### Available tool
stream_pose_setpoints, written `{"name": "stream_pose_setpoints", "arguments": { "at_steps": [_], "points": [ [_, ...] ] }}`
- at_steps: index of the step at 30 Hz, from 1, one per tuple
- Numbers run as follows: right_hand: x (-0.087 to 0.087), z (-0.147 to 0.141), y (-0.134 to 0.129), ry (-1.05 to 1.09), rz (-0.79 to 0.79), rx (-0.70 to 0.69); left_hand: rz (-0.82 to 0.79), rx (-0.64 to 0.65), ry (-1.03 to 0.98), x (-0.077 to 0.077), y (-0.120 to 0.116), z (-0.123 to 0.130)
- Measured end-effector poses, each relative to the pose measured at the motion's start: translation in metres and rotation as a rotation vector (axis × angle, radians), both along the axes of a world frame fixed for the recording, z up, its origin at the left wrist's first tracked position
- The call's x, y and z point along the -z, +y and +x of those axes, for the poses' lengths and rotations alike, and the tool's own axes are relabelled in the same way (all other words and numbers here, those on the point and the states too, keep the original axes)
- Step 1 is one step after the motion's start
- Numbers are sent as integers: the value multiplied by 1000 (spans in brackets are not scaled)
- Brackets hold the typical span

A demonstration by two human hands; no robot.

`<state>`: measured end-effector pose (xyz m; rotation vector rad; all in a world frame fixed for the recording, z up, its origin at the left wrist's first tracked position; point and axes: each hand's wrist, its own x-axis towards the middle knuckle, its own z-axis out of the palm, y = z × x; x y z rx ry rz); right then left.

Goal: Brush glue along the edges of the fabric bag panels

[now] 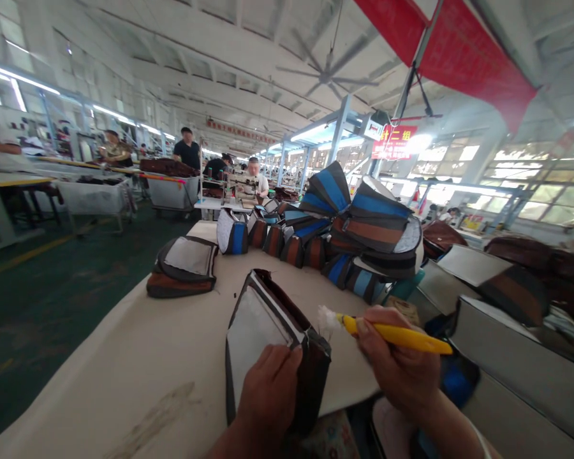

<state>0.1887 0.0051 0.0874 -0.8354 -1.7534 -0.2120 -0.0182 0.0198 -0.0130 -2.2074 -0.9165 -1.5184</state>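
Cream-topped table (124, 376) runs forward through a long sewing hall. Nearest, at 6 o'clock, the left hand (268, 389) is closed on the edge of a bag (272, 344), its fingers (287, 357) lying across the grey panel. The bag stands tilted on the table, dark-sided with brown trim, its open side showing at the top. Just to its right, at 5 o'clock, the right hand (397, 363) is curled firmly around a yellow tool (397, 335), whose tip, tufted with white fluff, points toward the bag and nearly touches it.

Beyond the hands, at 10 o'clock, a dark bag with a grey panel (184, 268) lies flat on the table. At 12 to 1 o'clock, a heap of blue-, brown- and black-striped bags (344, 223) is piled along the table. White bins (507, 344) stand at 3 o'clock, holding more brown fabric. Green floor (43, 331) spreads at 9 o'clock. Farther off at 11 o'clock, a seated worker (256, 178) faces a sewing machine (239, 188), and a standing worker (186, 150) is behind. Overhead hang a ceiling fan (325, 73) and a red banner (449, 44).
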Motion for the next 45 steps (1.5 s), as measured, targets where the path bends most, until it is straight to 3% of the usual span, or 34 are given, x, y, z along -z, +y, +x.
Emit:
{"name": "stream_pose_setpoints", "arguments": {
  "at_steps": [3,7,9,12,18,21,25,27,29,32,34,37,41,45],
  "points": [
    [-4,-8,-1,25,-127,-77,119,-15,101,6,2,5],
    [-4,-12,11,-284,-233,-130,153,2,136,8,2,10],
    [-6,-8,15,-431,-188,-83,153,5,149,7,2,10],
    [-11,-4,14,-445,-58,-11,137,-5,161,6,2,11],
    [-8,-12,15,-555,-65,-136,107,5,185,10,1,15],
    [-5,-13,16,-466,-43,-64,123,6,185,8,1,14],
    [-1,-10,15,-415,-50,-93,123,20,183,1,1,-5],
    [1,-8,16,-303,-45,-36,133,28,151,-1,1,-25],
    [2,-9,16,6,-110,-9,125,0,86,0,2,-49],
    [11,-20,11,563,-364,-233,50,-107,-34,9,-2,-83],
    [21,-34,5,798,-535,-411,-22,-225,-135,18,-13,-99],
    [38,-54,-3,953,-691,-560,-176,-328,-273,35,-38,-111],
    [53,-73,-6,1058,-729,-621,-311,-278,-202,58,-67,-108],
    [56,-82,-4,1053,-741,-647,-270,-482,-187,66,-60,-90]
  ]
}}
